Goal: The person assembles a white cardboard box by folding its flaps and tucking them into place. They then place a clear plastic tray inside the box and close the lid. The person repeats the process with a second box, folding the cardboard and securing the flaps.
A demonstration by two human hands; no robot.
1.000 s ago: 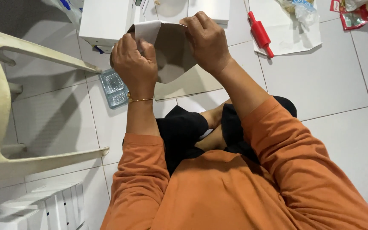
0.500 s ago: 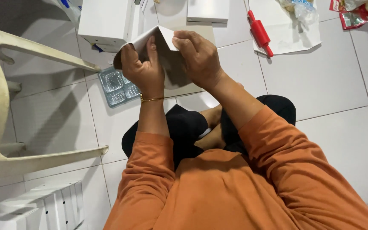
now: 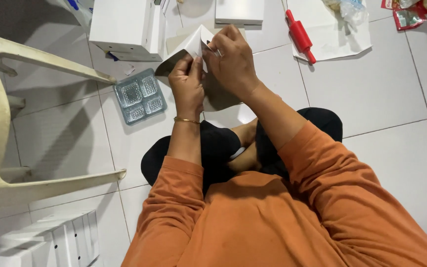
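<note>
Up at twelve o'clock above our crossed legs, our left hand (image 3: pixel 188 85) and right hand (image 3: pixel 233 62) both pinch the folded white card sheet (image 3: pixel 190 45), fingers clamped on its flap, with the clear plastic tray (image 3: pixel 140 96) at nine o'clock of it on the tiled floor (image 3: pixel 371 94).

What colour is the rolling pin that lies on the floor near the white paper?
The rolling pin is red, handles included; the head view shows it, beyond the right hand.
</note>
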